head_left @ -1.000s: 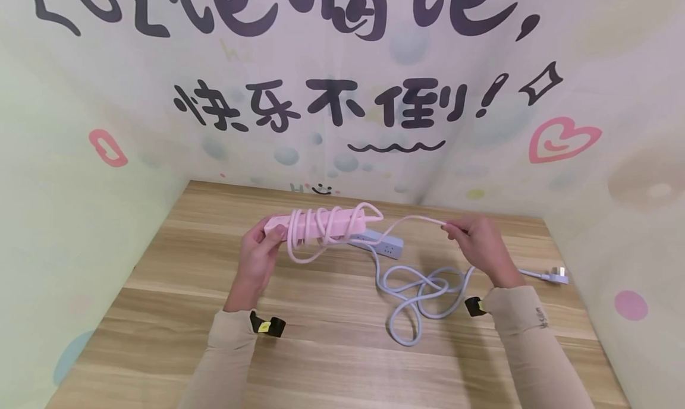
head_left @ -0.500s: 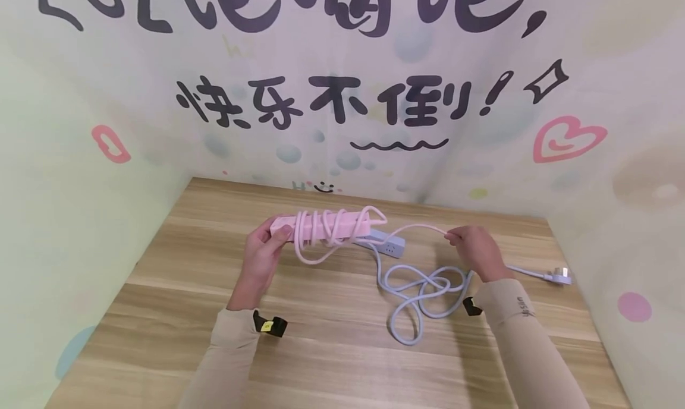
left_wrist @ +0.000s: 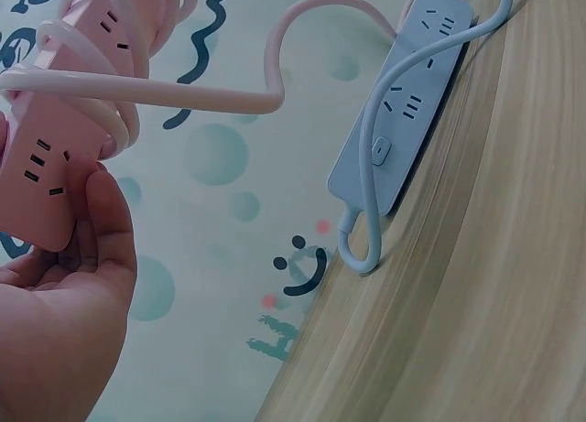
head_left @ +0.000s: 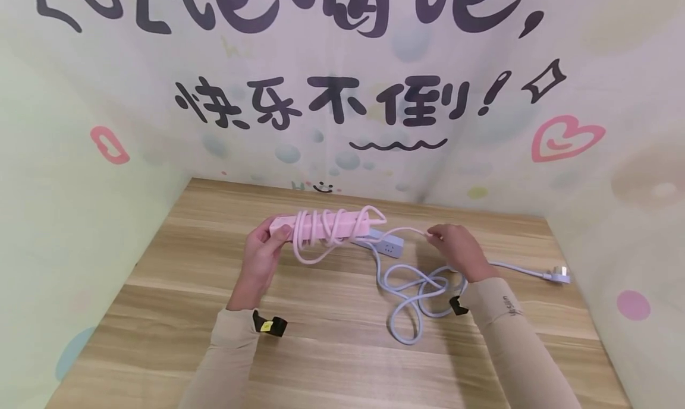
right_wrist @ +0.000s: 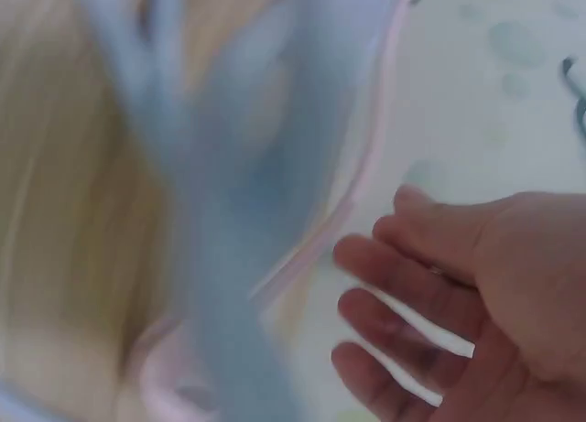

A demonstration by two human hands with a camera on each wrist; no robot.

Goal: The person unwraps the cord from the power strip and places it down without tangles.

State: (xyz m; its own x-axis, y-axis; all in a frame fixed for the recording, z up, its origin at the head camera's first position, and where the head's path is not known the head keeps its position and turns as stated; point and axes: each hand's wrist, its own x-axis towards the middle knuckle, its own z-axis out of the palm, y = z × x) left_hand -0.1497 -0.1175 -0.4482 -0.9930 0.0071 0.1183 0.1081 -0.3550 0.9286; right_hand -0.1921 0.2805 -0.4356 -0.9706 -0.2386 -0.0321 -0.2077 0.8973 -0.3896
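My left hand grips one end of a pink power strip, thumb across its face, holding it above the table. A pink cord is wound loosely round the strip in several loops, and its free length runs rightward. In the left wrist view, sockets show on the strip between fingers and loops. At the cord's far end is my right hand. Its fingers are loosely bent and spread in the right wrist view, with the pink cord passing just beyond the fingertips. A blurred pink shape shows low there.
A light blue power strip lies on the wooden table behind the pink one. Its blue cord lies in tangled loops, ending in a plug at the right. A printed cloth wall borders the table's back.
My right hand has moved left toward the pink power strip, and the free cord between them now spans a shorter distance. My left hand has moved slightly right, still gripping the strip.
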